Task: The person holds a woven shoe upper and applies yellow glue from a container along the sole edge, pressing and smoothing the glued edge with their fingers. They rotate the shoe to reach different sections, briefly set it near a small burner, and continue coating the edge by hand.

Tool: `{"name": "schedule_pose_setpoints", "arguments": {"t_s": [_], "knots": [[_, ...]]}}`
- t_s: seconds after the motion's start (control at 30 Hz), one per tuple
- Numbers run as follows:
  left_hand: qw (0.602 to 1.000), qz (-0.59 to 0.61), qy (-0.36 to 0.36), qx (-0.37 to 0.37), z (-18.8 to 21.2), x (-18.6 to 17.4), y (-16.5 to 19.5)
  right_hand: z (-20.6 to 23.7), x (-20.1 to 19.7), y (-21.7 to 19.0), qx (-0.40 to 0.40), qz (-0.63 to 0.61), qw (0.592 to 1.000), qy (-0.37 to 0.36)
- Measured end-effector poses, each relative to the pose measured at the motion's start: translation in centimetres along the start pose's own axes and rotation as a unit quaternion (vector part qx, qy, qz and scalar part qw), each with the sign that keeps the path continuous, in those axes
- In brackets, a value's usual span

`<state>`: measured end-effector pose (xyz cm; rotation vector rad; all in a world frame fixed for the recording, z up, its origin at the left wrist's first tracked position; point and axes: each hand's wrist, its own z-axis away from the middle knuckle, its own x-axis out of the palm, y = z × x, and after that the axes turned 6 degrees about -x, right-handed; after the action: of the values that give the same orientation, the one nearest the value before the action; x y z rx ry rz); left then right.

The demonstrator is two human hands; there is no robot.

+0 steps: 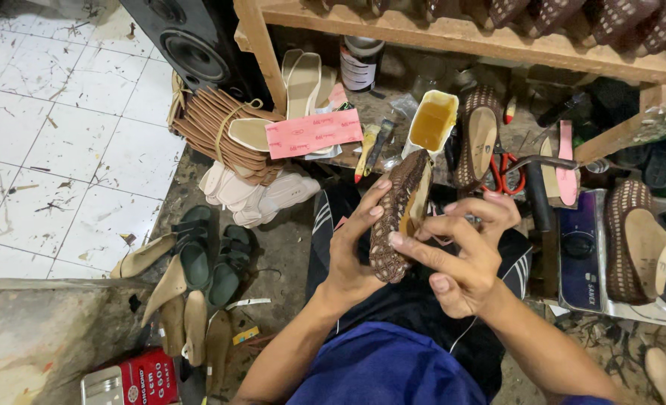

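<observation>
Hands meet over the person's lap, both around a brown woven shoe upper (397, 217) held upright between them. The left hand (355, 251) has its grip clenched on the upper's left edge, fingertips pressing the weave. The right hand (464, 259) grasps the other side, fingers laid across its lower part. Just beyond stands a cut-open container of amber glue (432, 124), with red-handled scissors (504, 174) to its right and green sandals (211, 255) on the floor at left.

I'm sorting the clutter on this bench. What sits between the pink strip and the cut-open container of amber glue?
In the head view, between the pink strip and the glue container, two brush-like tools lie side by side: a yellow-handled one and a dark one.
</observation>
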<state>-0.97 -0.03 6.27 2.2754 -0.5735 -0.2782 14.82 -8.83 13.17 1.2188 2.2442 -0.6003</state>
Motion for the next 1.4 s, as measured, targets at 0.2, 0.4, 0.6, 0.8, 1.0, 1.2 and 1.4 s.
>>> {"name": "schedule_pose_setpoints", "arguments": {"t_s": [0.2, 0.4, 0.6, 0.8, 1.0, 1.2, 1.4], "knots": [[1.000, 0.001, -0.015, -0.011, -0.1, -0.3, 0.2, -0.1, -0.3, -0.1, 0.010, 0.055, 0.998, -0.017], [0.999, 0.023, -0.018, -0.031, 0.2, -0.3, 0.2, 0.1, -0.1, 0.3, -0.016, -0.004, 1.000, -0.005], [0.997, 0.055, -0.019, -0.050, 0.6, 0.0, -0.1, 0.4, -0.1, 0.5, -0.032, -0.001, 0.999, -0.004], [0.998, 0.023, -0.024, -0.053, 0.8, -0.1, -0.2, 0.4, -0.3, 0.7, -0.040, 0.007, 0.999, -0.023], [0.997, 0.027, -0.034, -0.069, 0.9, -0.2, 0.2, 0.3, -0.2, 1.0, -0.045, 0.010, 0.999, -0.019], [0.992, 0.043, -0.058, -0.106, 1.1, -0.4, 0.5, 0.2, -0.2, 1.1, -0.042, 0.019, 0.999, -0.014], [0.990, 0.013, -0.058, -0.131, 1.2, -0.6, 0.8, -0.2, -0.3, 1.1, -0.038, 0.017, 0.999, -0.021]]}}
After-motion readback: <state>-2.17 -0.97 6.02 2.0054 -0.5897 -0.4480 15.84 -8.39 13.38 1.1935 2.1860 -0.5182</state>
